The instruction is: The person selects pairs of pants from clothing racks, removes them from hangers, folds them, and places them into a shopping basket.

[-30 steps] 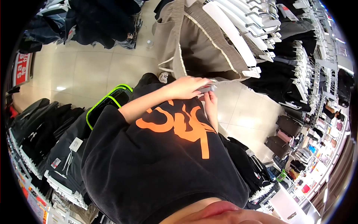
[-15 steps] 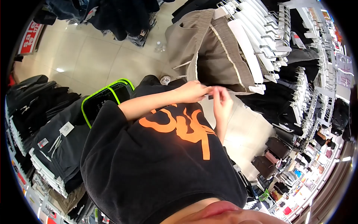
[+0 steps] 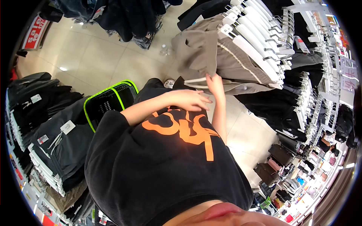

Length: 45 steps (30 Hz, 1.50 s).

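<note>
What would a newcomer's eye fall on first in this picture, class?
Probably the bold orange print on the black T-shirt in the middle. Next might come the green-rimmed basket, left of centre. Above the shirt, slightly right, the right hand pinches a hanging grey-brown garment.

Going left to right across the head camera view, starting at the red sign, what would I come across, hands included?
Red sign, green-rimmed black basket, left hand, right hand, dark suitcases, pale sign with writing.
</note>
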### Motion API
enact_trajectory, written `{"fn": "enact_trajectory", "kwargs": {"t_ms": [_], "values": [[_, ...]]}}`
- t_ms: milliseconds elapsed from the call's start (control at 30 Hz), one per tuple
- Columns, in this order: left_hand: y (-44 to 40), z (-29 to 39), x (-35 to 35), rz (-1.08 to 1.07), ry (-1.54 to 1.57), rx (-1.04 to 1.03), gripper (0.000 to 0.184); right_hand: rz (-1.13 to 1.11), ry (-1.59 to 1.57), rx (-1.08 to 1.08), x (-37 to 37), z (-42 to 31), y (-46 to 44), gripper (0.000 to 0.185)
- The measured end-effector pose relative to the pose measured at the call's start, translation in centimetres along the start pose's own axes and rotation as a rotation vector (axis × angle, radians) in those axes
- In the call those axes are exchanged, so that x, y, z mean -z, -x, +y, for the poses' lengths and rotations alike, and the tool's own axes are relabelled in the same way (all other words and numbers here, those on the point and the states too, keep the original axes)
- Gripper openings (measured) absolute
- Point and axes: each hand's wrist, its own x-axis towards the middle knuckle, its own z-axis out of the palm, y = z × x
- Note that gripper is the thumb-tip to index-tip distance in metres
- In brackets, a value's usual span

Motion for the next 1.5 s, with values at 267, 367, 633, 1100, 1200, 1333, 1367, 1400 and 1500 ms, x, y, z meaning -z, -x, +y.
{"fn": "enact_trajectory", "kwargs": {"t_ms": [267, 367, 633, 1100, 1200, 1333, 1367, 1400, 1500], "values": [[2.8, -3.1, 5.2, 0.823, -0.229, 0.597, 0.081, -0.161, -0.060, -0.103, 3.5, 1.1, 5.9, 0.025], [1.4, -4.0, 4.7, 0.681, -0.182, 0.496, 0.084, -0.234, -0.200, -0.163, 3.7, 1.0, 6.3, 0.025], [0.8, -5.0, 3.3, 0.723, -0.004, 0.587, 0.043, -0.249, -0.378, -0.197, 3.7, 1.7, 6.3, 0.030], [1.7, 0.3, 0.8, 0.771, -0.561, 0.490, 0.031, -0.351, -0.540, -0.137, 1.8, -1.0, 0.7, 0.052], [1.5, 0.8, 0.5, 0.685, -0.454, 0.514, 0.039, -0.171, -0.472, 0.094, -1.8, -2.3, -1.4, 0.049], [2.2, 1.5, 1.5, 0.644, -0.350, 0.479, 0.038, 0.136, -0.436, 0.360, -3.6, -3.4, -1.7, 0.045], [2.5, 1.3, 1.4, 0.645, -0.343, 0.452, 0.037, 0.180, -0.435, 0.398, -3.5, -3.7, -1.5, 0.044], [2.7, 1.4, 1.5, 0.644, -0.334, 0.425, 0.037, 0.223, -0.448, 0.433, -3.5, -3.9, -1.4, 0.043], [3.3, 2.0, 2.7, 0.695, -0.046, 0.462, 0.032, -0.041, -1.241, 0.073, -3.9, -3.9, -0.6, 0.037]]}}
